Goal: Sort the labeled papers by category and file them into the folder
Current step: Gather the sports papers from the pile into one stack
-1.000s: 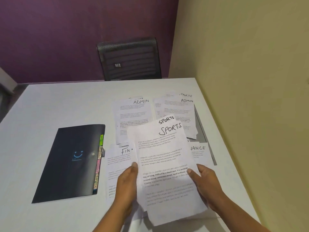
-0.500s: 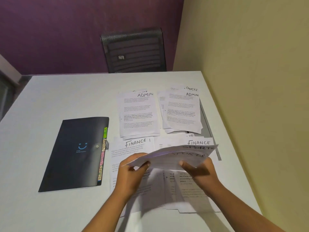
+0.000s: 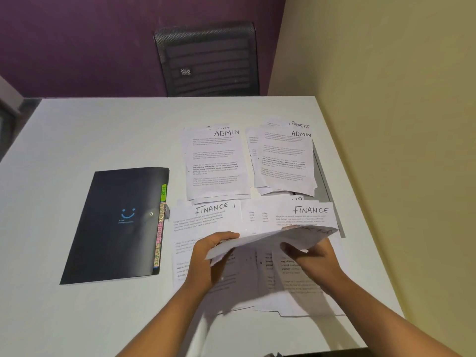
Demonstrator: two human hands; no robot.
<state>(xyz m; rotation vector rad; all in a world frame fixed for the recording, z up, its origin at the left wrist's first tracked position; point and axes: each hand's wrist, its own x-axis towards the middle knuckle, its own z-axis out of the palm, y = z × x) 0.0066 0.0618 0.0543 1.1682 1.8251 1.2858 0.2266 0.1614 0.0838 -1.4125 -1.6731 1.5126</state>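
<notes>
Both hands hold a thin stack of SPORTS sheets (image 3: pixel 270 240) tipped almost flat above the near papers. My left hand (image 3: pixel 208 256) grips its left edge; my right hand (image 3: pixel 311 258) grips it from underneath on the right. Beneath them lie two piles topped FINANCE: the left FINANCE pile (image 3: pixel 206 217) and the right FINANCE pile (image 3: pixel 306 213). Farther back sit the left ADMIN pile (image 3: pixel 216 163) and the right ADMIN pile (image 3: pixel 283 161), with a SPORTS sheet (image 3: pixel 300 124) peeking out behind. A black folder (image 3: pixel 116 225) with coloured index tabs (image 3: pixel 160 228) lies shut at the left.
The white table (image 3: pixel 103 130) meets a yellow wall (image 3: pixel 386 124) on the right. A black mesh chair (image 3: pixel 208 60) stands behind the far edge against a purple wall. A dark object (image 3: pixel 273 354) shows at the table's near edge.
The SPORTS sheets, earlier held up facing me, have been tipped down towards flat and lowered, uncovering the FINANCE headings. The view has shifted slightly.
</notes>
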